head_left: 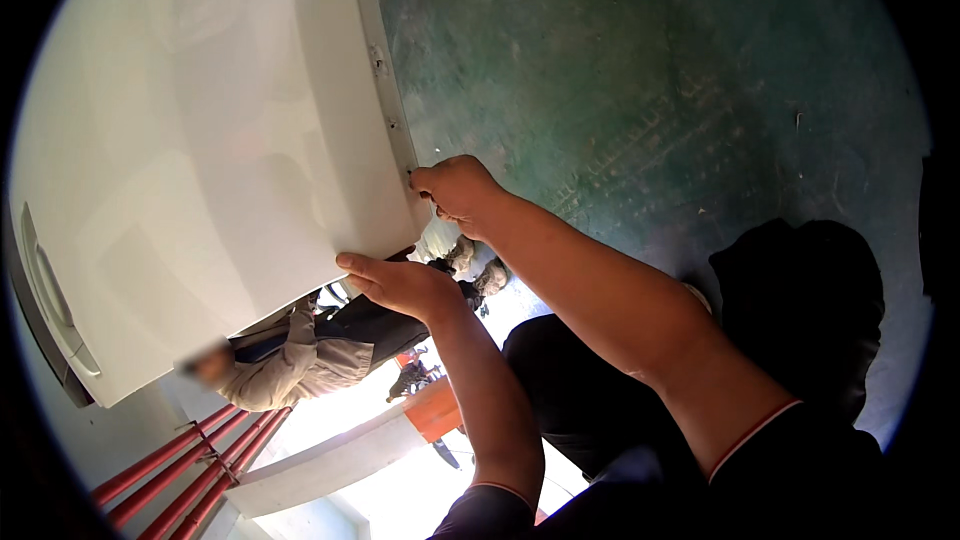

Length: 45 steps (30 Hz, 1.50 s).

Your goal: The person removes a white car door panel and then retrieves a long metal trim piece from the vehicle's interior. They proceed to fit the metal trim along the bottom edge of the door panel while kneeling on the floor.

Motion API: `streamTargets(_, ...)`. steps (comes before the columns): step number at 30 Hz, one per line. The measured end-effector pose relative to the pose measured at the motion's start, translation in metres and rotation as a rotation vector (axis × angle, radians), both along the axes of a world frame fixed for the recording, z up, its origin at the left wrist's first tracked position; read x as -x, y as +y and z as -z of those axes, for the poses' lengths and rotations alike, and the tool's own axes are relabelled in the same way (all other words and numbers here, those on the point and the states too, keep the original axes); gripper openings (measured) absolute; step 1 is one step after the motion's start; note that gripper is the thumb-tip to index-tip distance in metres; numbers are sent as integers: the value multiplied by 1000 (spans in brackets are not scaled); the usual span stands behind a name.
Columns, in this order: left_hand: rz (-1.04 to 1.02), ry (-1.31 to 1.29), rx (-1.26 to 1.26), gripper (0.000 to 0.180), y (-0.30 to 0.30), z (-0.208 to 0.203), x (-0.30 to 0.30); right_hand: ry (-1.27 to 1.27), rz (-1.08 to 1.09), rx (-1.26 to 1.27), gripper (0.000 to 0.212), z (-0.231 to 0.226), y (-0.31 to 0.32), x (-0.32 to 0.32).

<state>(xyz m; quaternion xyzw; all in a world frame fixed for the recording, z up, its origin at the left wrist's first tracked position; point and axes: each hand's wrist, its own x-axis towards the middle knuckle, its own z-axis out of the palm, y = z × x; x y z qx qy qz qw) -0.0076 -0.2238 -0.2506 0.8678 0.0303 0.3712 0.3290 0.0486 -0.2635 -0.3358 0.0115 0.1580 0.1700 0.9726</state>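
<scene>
A large white car door point(230, 140) fills the upper left, with its outer handle point(52, 285) at the far left. My left hand point(405, 285) grips the door's near edge, thumb on the outer face and fingers behind it, out of sight. Further along, my right hand point(465, 195) is closed at the corner of the door's narrow edge flange point(395, 115), which has several small holes. Its thumb and fingertips press together against that flange. Whether a small part sits between them is hidden.
Green worn floor point(620, 80) spreads over the right side. Past the door's near edge stands another person in a beige jacket point(325, 365). Red pipes point(200, 470) run along the lower left, and an orange block-shaped thing point(433, 410) lies near my left forearm.
</scene>
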Motion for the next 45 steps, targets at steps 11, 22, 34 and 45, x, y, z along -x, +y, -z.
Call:
streamTargets(11,3,9,-5,66,-3,-1,0,-84,-170,116,14,3,-23,4)
streamTargets(22,27,53,6,66,8,-5,0,-16,-257,-81,10,4,-12,-9)
streamTargets(34,24,7,18,59,-13,-4,4,43,-128,-133,21,-10,-6,-2)
streamTargets(45,12,62,19,60,-5,-5,5,-37,-48,-86,22,-2,1,1)
